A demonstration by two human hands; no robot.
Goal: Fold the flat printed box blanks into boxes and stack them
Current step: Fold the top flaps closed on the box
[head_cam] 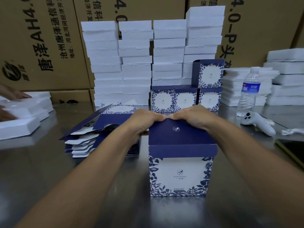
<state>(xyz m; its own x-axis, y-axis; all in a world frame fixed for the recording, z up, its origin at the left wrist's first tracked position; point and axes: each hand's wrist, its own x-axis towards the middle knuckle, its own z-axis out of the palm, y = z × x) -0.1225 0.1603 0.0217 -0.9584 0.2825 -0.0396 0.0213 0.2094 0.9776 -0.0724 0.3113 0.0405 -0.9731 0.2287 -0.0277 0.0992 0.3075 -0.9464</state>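
Showed one folded box (181,175) upright on the steel table (65,178), near and slightly right of centre, white front with blue leaf border turned to the near side. Held its dark blue lid (181,135) down along the far edge with both hands: left hand (146,119) at the far left corner, fingers curled over the edge and thumb against the left side; right hand (192,116) just beside it toward the far right, fingers likewise curled over the edge, with the fingertips of the two almost meeting at mid-edge. Showed the lid's near flap folded down over the top of the front wall. Placed a loose pile of flat blanks (92,139) left of the box, partly behind the left forearm, topmost sheets tilted and fanned. Ranged three finished boxes (164,101) side by side farther back, with a fourth box (210,74) resting on the rightmost and a blue flap standing open at its left. Backed these with tall stacks of white foam (136,63) against brown printed cartons (41,38). Set a water bottle (248,94) upright at far right, a white controller (258,124) lying just near of it, and more foam stacks (286,76) beyond. Caught another person's hands (14,94) on white foam trays (24,116) at the left edge.
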